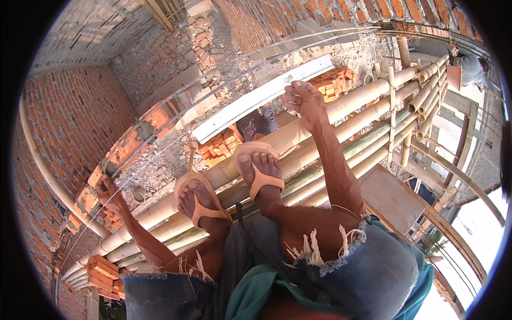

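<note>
White metal channel [256,100] slanting beyond the outer edge of bamboo poles [352,103], right hand [304,100] open at its near edge, fingers loosely bent, left hand [108,190] beside brick ledge [128,153], its grip I cannot tell, open room above rubble [165,160] between hands.

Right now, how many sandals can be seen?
2: the left sandal on the left foot, the right sandal on the right foot, both over the bamboo poles. Others may be hidden.
</note>
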`<state>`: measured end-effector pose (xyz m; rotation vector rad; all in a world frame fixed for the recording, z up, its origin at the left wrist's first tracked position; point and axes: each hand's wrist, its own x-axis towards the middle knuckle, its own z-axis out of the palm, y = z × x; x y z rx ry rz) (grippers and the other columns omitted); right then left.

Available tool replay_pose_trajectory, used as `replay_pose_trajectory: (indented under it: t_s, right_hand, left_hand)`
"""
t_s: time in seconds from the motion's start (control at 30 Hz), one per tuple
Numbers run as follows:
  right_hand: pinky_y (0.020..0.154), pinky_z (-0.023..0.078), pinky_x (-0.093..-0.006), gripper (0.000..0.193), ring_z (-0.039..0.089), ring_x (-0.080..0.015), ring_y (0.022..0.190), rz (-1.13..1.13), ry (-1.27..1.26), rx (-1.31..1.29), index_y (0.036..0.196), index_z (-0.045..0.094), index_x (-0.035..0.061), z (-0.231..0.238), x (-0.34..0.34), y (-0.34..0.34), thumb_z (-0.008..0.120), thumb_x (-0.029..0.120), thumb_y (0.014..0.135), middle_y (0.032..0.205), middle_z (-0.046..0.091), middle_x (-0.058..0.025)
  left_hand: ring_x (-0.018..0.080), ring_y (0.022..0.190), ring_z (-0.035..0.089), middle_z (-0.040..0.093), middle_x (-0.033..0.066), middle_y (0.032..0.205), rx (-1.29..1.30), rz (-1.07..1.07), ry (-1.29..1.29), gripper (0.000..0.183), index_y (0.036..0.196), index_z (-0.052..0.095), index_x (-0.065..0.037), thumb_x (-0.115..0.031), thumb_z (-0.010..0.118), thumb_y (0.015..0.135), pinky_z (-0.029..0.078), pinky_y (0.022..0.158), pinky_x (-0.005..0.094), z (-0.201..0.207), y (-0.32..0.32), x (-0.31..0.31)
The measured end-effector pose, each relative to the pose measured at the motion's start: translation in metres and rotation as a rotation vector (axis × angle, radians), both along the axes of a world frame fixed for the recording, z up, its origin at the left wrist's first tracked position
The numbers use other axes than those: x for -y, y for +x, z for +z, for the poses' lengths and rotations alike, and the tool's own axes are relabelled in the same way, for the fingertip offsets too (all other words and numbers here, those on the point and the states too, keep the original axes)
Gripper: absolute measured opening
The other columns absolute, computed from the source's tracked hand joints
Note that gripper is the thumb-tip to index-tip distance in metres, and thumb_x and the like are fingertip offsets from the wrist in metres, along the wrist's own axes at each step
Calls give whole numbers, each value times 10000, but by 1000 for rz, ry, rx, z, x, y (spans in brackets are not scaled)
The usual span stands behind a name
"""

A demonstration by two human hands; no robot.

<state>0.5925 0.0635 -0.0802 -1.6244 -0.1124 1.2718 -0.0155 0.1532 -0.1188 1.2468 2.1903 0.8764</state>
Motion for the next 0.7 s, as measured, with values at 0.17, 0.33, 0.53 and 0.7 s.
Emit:
replay_pose_trajectory:
  t_s: [0.17,0.33,0.53,0.7]
  right_hand:
    - [736,589,-314,268,684,-187,885,146,-143,143,1127,601,42,0,-8,-33,634,258,972,1061,681,-99]
    - [803,595,-400,388,671,-275,954,-156,-19,6,1305,492,20,-18,-37,-8,598,219,989,1200,614,-142]
    - [1083,466,-516,505,505,-359,1287,-312,38,-219,1373,396,-7,-50,-90,41,480,367,1045,1359,497,-190]
    - [1111,445,-482,518,447,-350,1344,-207,34,-225,1433,313,-27,-71,-98,59,434,317,1066,1444,441,-205]
  left_hand:
    - [85,568,454,551,0,647,-121,6,8,469,915,656,-16,-484,649,950,367,505,276,-3,-5,3]
    - [86,562,432,530,-2,641,-208,-20,16,464,861,664,-11,-458,615,975,359,507,285,2,3,-2]
    - [82,651,474,585,9,711,-75,8,-41,437,925,674,16,-420,660,950,411,597,279,17,7,3]
    - [99,670,531,642,32,746,39,26,0,474,955,698,27,-446,666,944,445,614,289,30,18,-5]
